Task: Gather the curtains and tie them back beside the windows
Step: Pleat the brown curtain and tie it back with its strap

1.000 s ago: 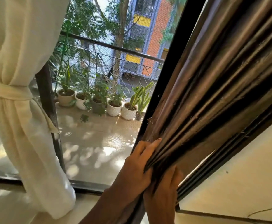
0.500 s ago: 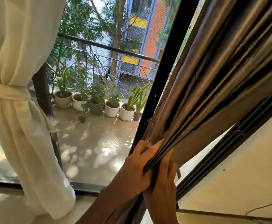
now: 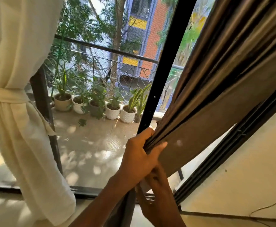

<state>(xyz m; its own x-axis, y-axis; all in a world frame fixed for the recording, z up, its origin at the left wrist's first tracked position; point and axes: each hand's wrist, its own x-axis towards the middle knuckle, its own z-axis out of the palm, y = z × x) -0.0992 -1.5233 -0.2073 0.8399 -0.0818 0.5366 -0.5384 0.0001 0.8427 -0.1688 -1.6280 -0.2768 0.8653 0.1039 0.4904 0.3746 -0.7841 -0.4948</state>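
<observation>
Sunlit balcony tiles and a row of potted plants (image 3: 112, 110) are showing through the window glass at twelve o'clock. At nine o'clock the cream curtain (image 3: 17, 63) is hanging already cinched by its cream tieback (image 3: 9, 96). The dark brown curtain (image 3: 224, 82) is running from two o'clock down to centre, beside the black window frame (image 3: 160, 69). The left hand (image 3: 139, 158) is clenching the bunched pleats, thumb over the front fold; the right hand (image 3: 158, 199) is closing around the bundle just beneath. Gathering looks like the step in hand. Next, probably, a tie needs wrapping round this bundle, though none is visible.
</observation>
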